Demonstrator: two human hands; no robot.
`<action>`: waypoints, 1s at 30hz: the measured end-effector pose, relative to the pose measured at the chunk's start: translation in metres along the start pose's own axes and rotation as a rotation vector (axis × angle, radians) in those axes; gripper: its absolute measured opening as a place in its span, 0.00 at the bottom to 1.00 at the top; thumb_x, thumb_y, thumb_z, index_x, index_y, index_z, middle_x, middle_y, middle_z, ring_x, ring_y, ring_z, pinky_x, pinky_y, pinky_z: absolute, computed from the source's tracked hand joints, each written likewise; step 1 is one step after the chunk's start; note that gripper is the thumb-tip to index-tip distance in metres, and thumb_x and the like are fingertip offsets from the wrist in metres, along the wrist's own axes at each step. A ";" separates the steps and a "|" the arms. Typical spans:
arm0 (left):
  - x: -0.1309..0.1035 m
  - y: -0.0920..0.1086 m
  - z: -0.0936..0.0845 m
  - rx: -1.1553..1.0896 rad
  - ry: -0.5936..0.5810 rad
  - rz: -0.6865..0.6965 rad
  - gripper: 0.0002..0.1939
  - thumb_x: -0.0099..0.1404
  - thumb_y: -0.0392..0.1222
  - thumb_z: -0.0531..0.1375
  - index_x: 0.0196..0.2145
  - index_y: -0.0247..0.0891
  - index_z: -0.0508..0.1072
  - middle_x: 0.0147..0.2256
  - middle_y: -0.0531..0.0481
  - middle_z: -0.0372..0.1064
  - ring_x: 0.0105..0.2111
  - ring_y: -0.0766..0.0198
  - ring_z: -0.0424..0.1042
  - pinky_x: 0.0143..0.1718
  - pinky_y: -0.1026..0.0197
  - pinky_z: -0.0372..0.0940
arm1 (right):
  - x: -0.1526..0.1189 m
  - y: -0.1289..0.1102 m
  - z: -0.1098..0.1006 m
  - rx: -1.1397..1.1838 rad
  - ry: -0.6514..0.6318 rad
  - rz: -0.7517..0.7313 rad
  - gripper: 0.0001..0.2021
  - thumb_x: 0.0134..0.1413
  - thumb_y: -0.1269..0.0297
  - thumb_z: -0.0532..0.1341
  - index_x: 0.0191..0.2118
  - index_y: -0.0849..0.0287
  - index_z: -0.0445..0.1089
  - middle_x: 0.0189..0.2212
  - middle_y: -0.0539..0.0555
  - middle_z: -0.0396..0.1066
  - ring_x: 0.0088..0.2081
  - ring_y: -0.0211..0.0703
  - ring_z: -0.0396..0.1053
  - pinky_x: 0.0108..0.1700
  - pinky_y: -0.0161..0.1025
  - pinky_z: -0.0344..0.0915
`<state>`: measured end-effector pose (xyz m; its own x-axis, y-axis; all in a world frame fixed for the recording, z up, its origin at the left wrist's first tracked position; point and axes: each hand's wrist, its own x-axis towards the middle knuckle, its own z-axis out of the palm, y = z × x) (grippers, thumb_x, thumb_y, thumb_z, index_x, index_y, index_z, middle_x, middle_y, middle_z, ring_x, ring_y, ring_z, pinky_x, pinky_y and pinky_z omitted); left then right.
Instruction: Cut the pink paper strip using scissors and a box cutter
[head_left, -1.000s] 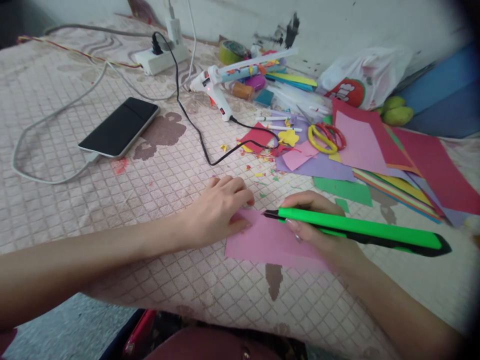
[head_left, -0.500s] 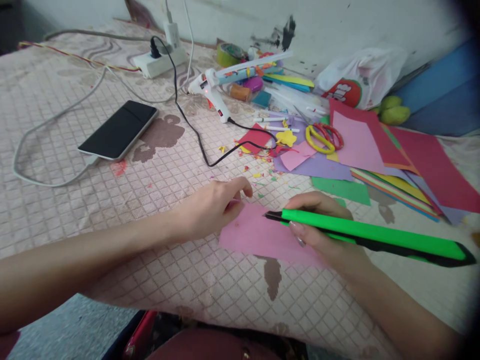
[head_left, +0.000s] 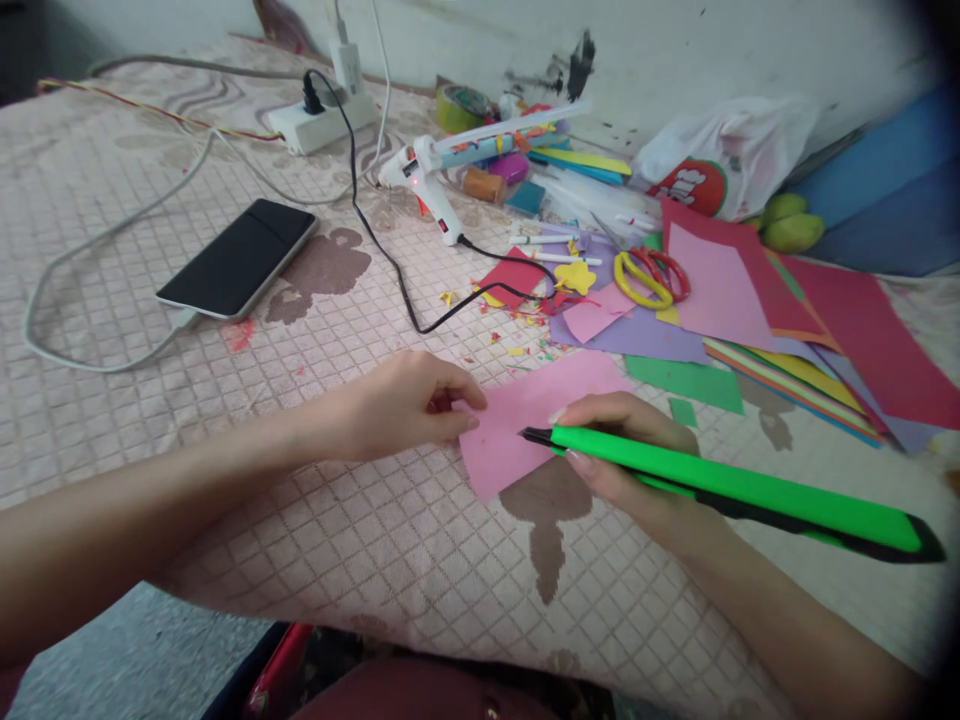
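A rectangle of pink paper point(head_left: 510, 410) lies at a slant on the patterned tablecloth in front of me. Its left edge is pinched between the thumb and fingers of my left hand point(head_left: 405, 405). My right hand point(head_left: 637, 450) is closed around a long green-and-black cutter knife point(head_left: 727, 475), held like a pen. The knife's dark tip points left, over the middle of the paper; whether it touches the sheet I cannot tell. My right hand covers the paper's lower right part.
Behind the paper lie small scraps, a yellow paper flower point(head_left: 574, 277) and yellow-and-red scissors point(head_left: 651, 278). Coloured sheets point(head_left: 847, 310) spread to the right. A glue gun point(head_left: 431, 195) with a black cord stands farther back. A charging phone point(head_left: 238, 258) and power strip point(head_left: 319, 125) are left.
The pink paper has turned counterclockwise, its right end swinging away from me. My left fingers have closed on its left edge. The knife tip has shifted slightly left.
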<state>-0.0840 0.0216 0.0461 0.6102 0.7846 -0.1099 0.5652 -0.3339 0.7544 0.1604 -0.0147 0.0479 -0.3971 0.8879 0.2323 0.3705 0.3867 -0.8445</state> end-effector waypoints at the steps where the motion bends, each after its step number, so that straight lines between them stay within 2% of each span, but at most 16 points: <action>1: -0.002 0.001 -0.002 -0.003 -0.062 0.000 0.12 0.61 0.39 0.57 0.41 0.37 0.76 0.26 0.54 0.72 0.23 0.72 0.67 0.25 0.70 0.57 | 0.000 0.001 0.000 -0.001 -0.026 0.007 0.10 0.53 0.73 0.61 0.40 0.51 0.71 0.35 0.51 0.74 0.36 0.40 0.71 0.35 0.36 0.70; 3: -0.005 0.003 -0.006 0.015 -0.152 -0.001 0.13 0.61 0.40 0.58 0.43 0.38 0.75 0.27 0.54 0.72 0.23 0.72 0.67 0.24 0.70 0.57 | 0.001 0.003 0.000 0.019 -0.093 0.027 0.12 0.53 0.74 0.61 0.41 0.51 0.70 0.36 0.51 0.73 0.37 0.40 0.71 0.35 0.35 0.69; 5: -0.007 0.004 -0.008 0.067 -0.162 0.007 0.13 0.61 0.40 0.58 0.44 0.39 0.75 0.25 0.55 0.71 0.22 0.72 0.67 0.24 0.70 0.56 | 0.002 0.007 0.001 0.049 -0.147 0.025 0.12 0.53 0.74 0.61 0.42 0.51 0.70 0.37 0.51 0.73 0.36 0.39 0.70 0.32 0.34 0.68; 9: -0.006 0.001 -0.006 0.180 -0.017 0.028 0.09 0.61 0.37 0.58 0.39 0.38 0.75 0.23 0.56 0.68 0.21 0.72 0.64 0.24 0.69 0.54 | 0.010 0.015 0.001 0.077 -0.241 -0.031 0.11 0.54 0.72 0.61 0.43 0.53 0.71 0.36 0.51 0.73 0.33 0.37 0.69 0.29 0.33 0.65; 11: -0.003 -0.002 -0.004 0.190 0.089 0.069 0.07 0.61 0.36 0.58 0.36 0.36 0.75 0.27 0.52 0.69 0.25 0.70 0.65 0.27 0.68 0.57 | 0.018 0.018 -0.001 0.088 -0.322 -0.043 0.12 0.53 0.72 0.61 0.44 0.54 0.71 0.36 0.51 0.73 0.33 0.37 0.69 0.30 0.33 0.64; 13: -0.001 -0.004 -0.001 0.158 0.159 0.155 0.07 0.60 0.35 0.58 0.36 0.36 0.75 0.34 0.48 0.69 0.33 0.66 0.67 0.35 0.65 0.61 | 0.026 0.020 -0.004 0.103 -0.412 -0.068 0.12 0.53 0.72 0.61 0.44 0.54 0.71 0.36 0.51 0.73 0.33 0.37 0.69 0.32 0.33 0.64; 16: 0.002 -0.007 0.004 0.121 0.109 0.253 0.08 0.59 0.37 0.62 0.38 0.39 0.75 0.43 0.47 0.67 0.44 0.60 0.65 0.48 0.58 0.60 | 0.040 0.022 -0.007 0.123 -0.511 -0.104 0.12 0.52 0.73 0.61 0.43 0.55 0.72 0.35 0.50 0.73 0.31 0.35 0.67 0.30 0.32 0.62; 18: 0.003 -0.009 0.008 0.139 0.065 0.261 0.12 0.57 0.41 0.65 0.40 0.40 0.75 0.45 0.47 0.65 0.47 0.57 0.62 0.51 0.54 0.57 | 0.048 0.023 -0.006 0.152 -0.553 -0.117 0.11 0.51 0.73 0.60 0.41 0.56 0.72 0.32 0.49 0.72 0.28 0.33 0.65 0.28 0.32 0.60; 20: 0.003 -0.010 0.012 0.153 0.052 0.246 0.16 0.55 0.44 0.67 0.41 0.40 0.74 0.46 0.46 0.64 0.48 0.55 0.60 0.52 0.53 0.55 | 0.054 0.024 -0.004 0.191 -0.579 -0.118 0.10 0.51 0.73 0.59 0.40 0.57 0.72 0.28 0.48 0.70 0.25 0.32 0.62 0.26 0.31 0.58; 23: 0.002 -0.011 0.015 0.165 0.063 0.221 0.16 0.53 0.44 0.68 0.40 0.40 0.74 0.46 0.46 0.64 0.48 0.54 0.59 0.51 0.52 0.54 | 0.059 0.030 0.000 0.241 -0.599 -0.098 0.10 0.51 0.73 0.59 0.39 0.57 0.72 0.25 0.47 0.67 0.24 0.31 0.61 0.25 0.31 0.58; 30: 0.003 -0.008 0.015 0.185 0.052 0.199 0.17 0.52 0.42 0.69 0.40 0.39 0.74 0.47 0.45 0.63 0.49 0.53 0.58 0.52 0.50 0.54 | 0.058 0.045 0.003 0.233 -0.617 -0.098 0.14 0.49 0.75 0.62 0.43 0.54 0.72 0.30 0.48 0.70 0.30 0.35 0.65 0.30 0.33 0.62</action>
<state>-0.0786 0.0187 0.0304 0.6927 0.7182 0.0651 0.5320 -0.5699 0.6263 0.1512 0.0535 0.0222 -0.8530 0.5192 0.0528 0.1446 0.3324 -0.9320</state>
